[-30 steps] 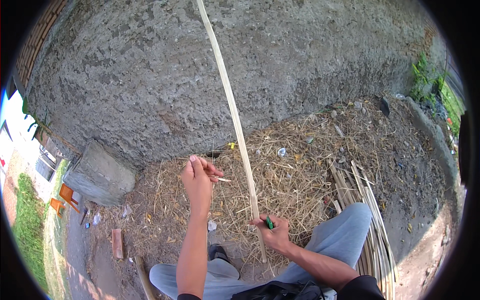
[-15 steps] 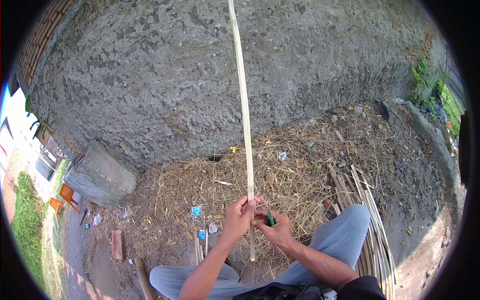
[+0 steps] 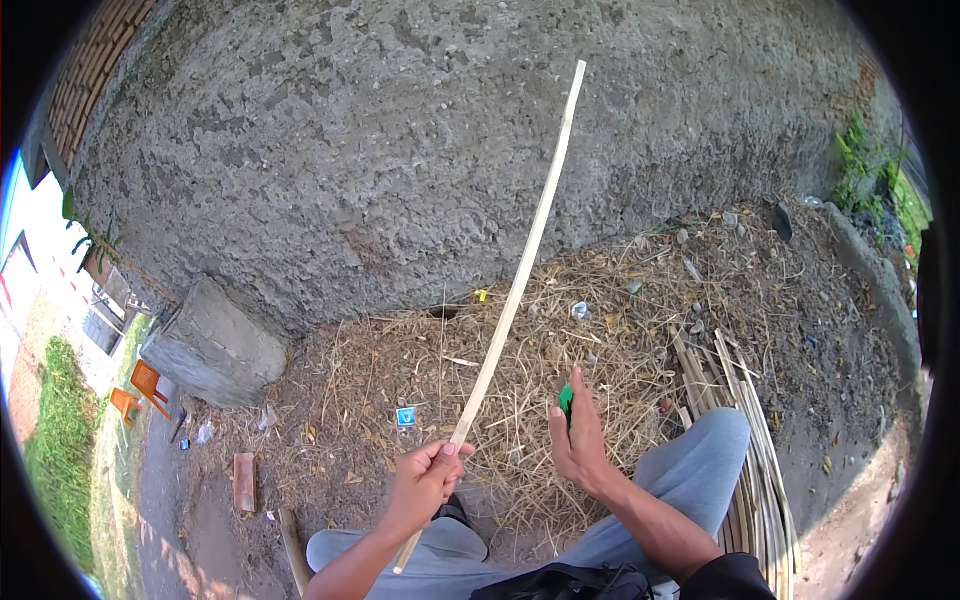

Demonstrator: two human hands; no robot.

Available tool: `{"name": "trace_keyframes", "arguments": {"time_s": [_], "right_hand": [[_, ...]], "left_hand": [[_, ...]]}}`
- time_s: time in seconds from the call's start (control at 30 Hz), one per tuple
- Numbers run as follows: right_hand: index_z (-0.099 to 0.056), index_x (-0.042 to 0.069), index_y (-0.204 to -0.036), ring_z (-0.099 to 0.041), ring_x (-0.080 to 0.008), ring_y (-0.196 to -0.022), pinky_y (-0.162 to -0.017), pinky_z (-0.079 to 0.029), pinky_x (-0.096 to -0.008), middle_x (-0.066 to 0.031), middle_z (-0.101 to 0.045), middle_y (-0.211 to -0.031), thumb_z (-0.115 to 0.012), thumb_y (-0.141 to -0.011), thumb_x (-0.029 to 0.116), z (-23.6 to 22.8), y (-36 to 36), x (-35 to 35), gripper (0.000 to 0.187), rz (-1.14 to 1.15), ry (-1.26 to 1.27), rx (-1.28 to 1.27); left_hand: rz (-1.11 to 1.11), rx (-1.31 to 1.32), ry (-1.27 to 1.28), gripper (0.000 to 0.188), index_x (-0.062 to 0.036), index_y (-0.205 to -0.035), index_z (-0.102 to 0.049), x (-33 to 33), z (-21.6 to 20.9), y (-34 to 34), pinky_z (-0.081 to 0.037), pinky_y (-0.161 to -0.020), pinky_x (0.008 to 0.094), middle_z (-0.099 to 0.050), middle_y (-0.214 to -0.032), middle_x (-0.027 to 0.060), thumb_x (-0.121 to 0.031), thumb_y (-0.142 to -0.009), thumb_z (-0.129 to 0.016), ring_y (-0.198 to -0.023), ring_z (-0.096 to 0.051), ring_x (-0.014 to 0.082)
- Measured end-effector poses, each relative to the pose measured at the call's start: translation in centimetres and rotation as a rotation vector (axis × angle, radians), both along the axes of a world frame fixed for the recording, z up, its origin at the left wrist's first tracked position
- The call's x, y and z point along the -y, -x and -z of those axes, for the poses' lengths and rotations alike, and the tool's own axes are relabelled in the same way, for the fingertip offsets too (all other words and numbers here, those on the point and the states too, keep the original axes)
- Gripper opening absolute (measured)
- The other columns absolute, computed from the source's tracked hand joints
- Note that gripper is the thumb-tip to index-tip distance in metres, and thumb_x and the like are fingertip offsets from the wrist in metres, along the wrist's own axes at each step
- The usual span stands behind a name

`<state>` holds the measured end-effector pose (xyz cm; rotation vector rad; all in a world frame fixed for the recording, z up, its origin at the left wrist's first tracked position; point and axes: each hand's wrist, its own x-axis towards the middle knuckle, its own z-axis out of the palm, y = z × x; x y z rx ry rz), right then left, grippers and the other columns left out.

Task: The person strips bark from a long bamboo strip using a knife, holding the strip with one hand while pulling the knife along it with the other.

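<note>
A long, pale wooden strip point(image 3: 520, 270), slightly bowed, rises from my left hand toward the grey wall, leaning to the right. My left hand point(image 3: 425, 478) is closed around it near its lower end, with a short stub sticking out below the fist. Apart from the strip, to its right, my right hand point(image 3: 582, 440) is held up with its fingers fairly straight. A small green-handled tool point(image 3: 566, 399) rests between its thumb and fingers; most of it is hidden, so its exact kind does not show.
Rough grey wall point(image 3: 350, 150) stands ahead. Straw and shavings point(image 3: 530, 480) litter the ground. More strips point(image 3: 755, 470) lie in a bundle beside my right knee. At left are a concrete block point(image 3: 220, 345), a brick point(image 3: 245, 482) and orange chairs point(image 3: 148, 385). A blue packet point(image 3: 405, 416) lies on the straw.
My hands have come apart: the left has moved down and left with the strip, whose top now tilts right. My right hand, with the green-handled tool, has left the strip and moved right.
</note>
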<state>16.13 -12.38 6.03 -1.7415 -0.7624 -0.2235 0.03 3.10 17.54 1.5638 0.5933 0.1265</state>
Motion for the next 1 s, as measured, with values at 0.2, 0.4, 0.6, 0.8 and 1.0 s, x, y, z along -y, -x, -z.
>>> {"name": "trace_keyframes", "arguments": {"time_s": [0.2, 0.4, 0.6, 0.8, 1.0], "right_hand": [[-0.045, 0.006, -0.143, -0.060, -0.0309, -0.067, -0.054, -0.048, -0.0421, -0.0122, -0.056, -0.087, -0.056, -0.098, 0.017, -0.4, 2.4, 0.4, 0.048, -0.176, 0.200, 0.115], [-0.053, 0.010, -0.138, -0.060, -0.0265, -0.052, -0.042, -0.044, -0.0403, -0.0070, -0.061, -0.078, -0.060, -0.096, 0.021, 0.4, 4.3, 0.3, 0.044, -0.265, 0.340, 0.123], [-0.059, 0.010, -0.122, -0.064, -0.0336, -0.054, -0.044, -0.048, -0.0431, -0.0137, -0.071, -0.091, -0.063, -0.093, 0.018, 2.3, 5.2, -0.4, 0.029, -0.338, 0.389, -0.049], [-0.067, 0.013, -0.108, -0.064, -0.0323, -0.051, -0.043, -0.050, -0.0417, -0.0087, -0.071, -0.085, -0.073, -0.088, 0.021, 2.6, 4.6, -1.2, 0.022, -0.319, 0.221, 0.085], [-0.071, 0.011, -0.095, -0.062, -0.0279, -0.047, -0.038, -0.046, -0.0385, -0.0066, -0.070, -0.077, -0.076, -0.086, 0.025, 2.8, 4.7, -1.5, 0.017, -0.278, 0.196, 0.134]], "left_hand": [[-0.076, -0.088, 0.159, 0.031, 0.0040, -0.113, -0.058, 0.8, 1.9, 2.6, -0.022, -0.044, 0.0191, -0.043, -0.069, -0.0030, -0.023, -0.108, -0.042, -0.049, -0.030, 0.0020], [-0.058, -0.119, 0.168, 0.030, 0.0009, -0.114, -0.058, 0.5, 5.4, 2.6, -0.024, -0.044, 0.0187, -0.044, -0.071, -0.0031, -0.024, -0.108, -0.041, -0.051, -0.031, 0.0013], [-0.044, -0.131, 0.218, 0.031, -0.0001, -0.113, -0.058, 0.1, 8.6, 2.0, -0.027, -0.044, 0.0192, -0.046, -0.072, -0.0030, -0.025, -0.108, -0.041, -0.052, -0.034, 0.0012], [-0.068, -0.078, 0.044, 0.027, 0.0023, -0.104, -0.061, 0.3, 10.9, 2.6, -0.033, -0.050, 0.0221, -0.050, -0.069, -0.0018, -0.016, -0.107, -0.041, -0.055, -0.040, 0.0032], [-0.029, 0.047, -0.230, 0.029, 0.0014, -0.103, -0.061, 0.5, 12.3, 3.3, -0.034, -0.050, 0.0213, -0.049, -0.067, -0.0025, -0.021, -0.108, -0.042, -0.054, -0.040, 0.0023]]}}
